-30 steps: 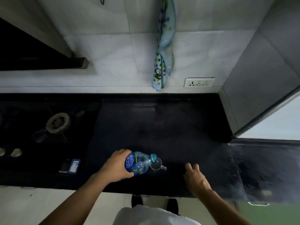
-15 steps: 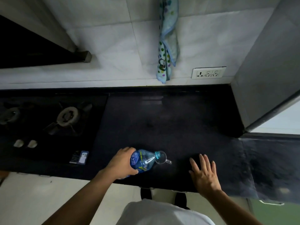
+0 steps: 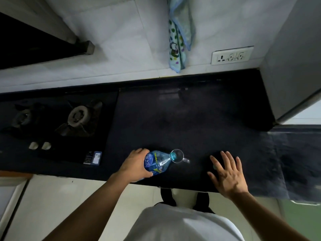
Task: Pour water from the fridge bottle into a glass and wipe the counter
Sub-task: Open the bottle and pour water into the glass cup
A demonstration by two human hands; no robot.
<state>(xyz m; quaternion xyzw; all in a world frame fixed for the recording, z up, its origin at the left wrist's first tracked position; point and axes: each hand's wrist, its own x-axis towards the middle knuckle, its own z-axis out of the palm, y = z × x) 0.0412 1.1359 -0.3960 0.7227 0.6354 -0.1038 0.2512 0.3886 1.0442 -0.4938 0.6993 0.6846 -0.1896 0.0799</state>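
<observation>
bottle (image 3: 156, 162): blue wrap label with large white characters and a yellow streak, too blurred to read
sticker (image 3: 93, 158) on the stove (image 3: 69, 119), front corner: one dark half, one blue-and-white half, print too small to read
legible words, brands or numbers: none can be made out

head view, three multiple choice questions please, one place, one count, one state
1. Where is the towel, relative to the socket? A left; B right; C below
2. How many burners show on the stove? A one; B two; C four
3. How is the bottle in the left hand? A upright; B tilted, neck over the glass; C lying flat
Answers: A, the socket sits to its right; B, two burners are visible; B, the fingers grip it with its neck at the glass rim.
</observation>
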